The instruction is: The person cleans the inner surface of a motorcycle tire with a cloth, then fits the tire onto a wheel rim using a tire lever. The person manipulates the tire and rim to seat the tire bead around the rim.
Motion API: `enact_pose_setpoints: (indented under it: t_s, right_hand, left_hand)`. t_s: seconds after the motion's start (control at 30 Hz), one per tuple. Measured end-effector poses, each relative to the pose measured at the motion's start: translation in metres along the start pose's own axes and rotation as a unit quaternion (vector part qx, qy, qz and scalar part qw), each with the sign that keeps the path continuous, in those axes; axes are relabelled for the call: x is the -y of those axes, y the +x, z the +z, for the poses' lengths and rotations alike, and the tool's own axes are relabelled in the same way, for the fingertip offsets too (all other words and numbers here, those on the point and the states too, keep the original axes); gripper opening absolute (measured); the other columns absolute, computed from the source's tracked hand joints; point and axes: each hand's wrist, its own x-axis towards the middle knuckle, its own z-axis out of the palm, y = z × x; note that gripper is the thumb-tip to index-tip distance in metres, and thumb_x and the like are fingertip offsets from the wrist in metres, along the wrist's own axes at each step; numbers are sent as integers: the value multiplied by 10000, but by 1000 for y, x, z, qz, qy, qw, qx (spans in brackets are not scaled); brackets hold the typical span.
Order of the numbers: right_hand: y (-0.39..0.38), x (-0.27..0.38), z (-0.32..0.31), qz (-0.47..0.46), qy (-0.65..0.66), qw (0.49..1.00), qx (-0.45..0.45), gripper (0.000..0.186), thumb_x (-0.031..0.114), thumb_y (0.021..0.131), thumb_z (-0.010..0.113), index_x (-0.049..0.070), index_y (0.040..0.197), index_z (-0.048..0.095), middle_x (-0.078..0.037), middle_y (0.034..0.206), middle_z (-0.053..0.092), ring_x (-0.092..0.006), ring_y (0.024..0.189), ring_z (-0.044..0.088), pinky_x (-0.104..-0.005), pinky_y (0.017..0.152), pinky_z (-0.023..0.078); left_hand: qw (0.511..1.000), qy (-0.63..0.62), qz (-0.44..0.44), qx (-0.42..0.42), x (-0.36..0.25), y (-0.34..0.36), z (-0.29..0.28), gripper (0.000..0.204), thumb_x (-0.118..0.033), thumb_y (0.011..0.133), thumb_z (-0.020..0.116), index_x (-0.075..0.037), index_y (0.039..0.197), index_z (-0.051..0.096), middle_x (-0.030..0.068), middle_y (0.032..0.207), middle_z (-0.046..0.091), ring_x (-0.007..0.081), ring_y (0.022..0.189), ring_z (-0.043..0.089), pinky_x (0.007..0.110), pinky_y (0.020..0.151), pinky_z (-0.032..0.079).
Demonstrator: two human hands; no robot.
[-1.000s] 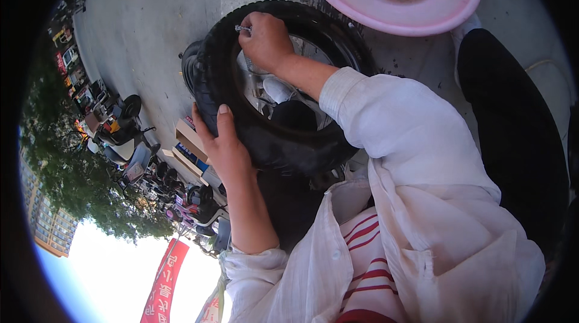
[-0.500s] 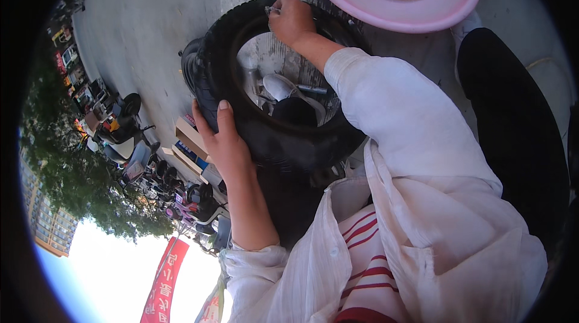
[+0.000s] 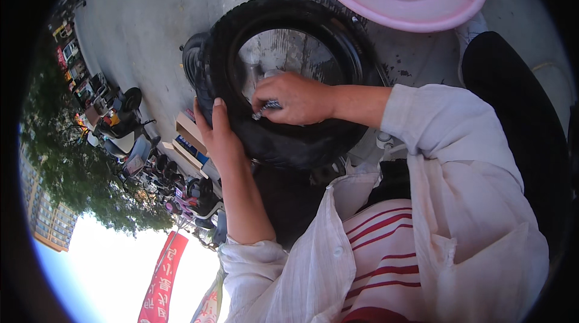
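Note:
A black tyre (image 3: 313, 147) stands before me, tilted, with its opening facing me. My left hand (image 3: 226, 145) grips its left side, thumb on the sidewall and fingers round the tread. My right hand (image 3: 295, 98) is closed in a pinch at the opening's lower left, against the inner edge of the tyre. Between its fingers is a small shiny silvery thing (image 3: 258, 115); its kind I cannot make out. The hand and forearm cover part of the opening.
A pink basin (image 3: 422, 20) lies beyond the tyre to the right. Behind the tyre's left side is another black rounded thing (image 3: 193, 60). Cardboard boxes (image 3: 192, 136) are at the left, with parked scooters (image 3: 129, 142) further off. My dark-trousered leg (image 3: 512, 112) is at the right.
My right hand has moved from the tyre's far edge down to the near left of its opening, with the silvery thing still in its fingers. The left hand keeps its hold.

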Motion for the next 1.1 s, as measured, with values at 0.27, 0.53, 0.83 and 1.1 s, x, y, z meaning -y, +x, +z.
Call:
enact_pose_setpoints:
  t_s: [0.27,0.53,0.83,1.1]
  right_hand:
    - [-28,4,-1,-3,-19,1000,-5,154,57,824,678,27,974,660,-145,934,653,-349,936,651,-432,812,518]
    - [34,-21,21,38,-50,977,-203,181,124,820,713,13,958,677,-197,922,666,-407,918,655,-452,790,524]
    - [17,-47,-169,150,-282,816,-483,240,210,847,745,59,1031,726,-167,996,731,-328,948,720,-399,829,556]
    - [-51,-138,-267,173,-669,686,-227,219,178,834,716,48,1010,718,-170,972,724,-364,919,699,-454,824,545]
  left_hand:
    - [999,-13,-26,14,-10,9,2,652,-266,974,640,-48,1527,372,152,1320,596,231,1101,633,335,906,540]
    - [998,48,35,-2,-28,-20,25,690,-281,962,665,-41,1536,368,162,1372,557,220,1169,588,312,991,476]
    - [997,58,44,10,-22,-16,11,680,-273,970,659,-24,1532,370,169,1382,544,218,1197,559,310,1037,432]
    - [995,77,68,15,-28,-7,20,682,-265,968,661,-14,1531,368,171,1391,546,215,1201,562,307,1048,422]
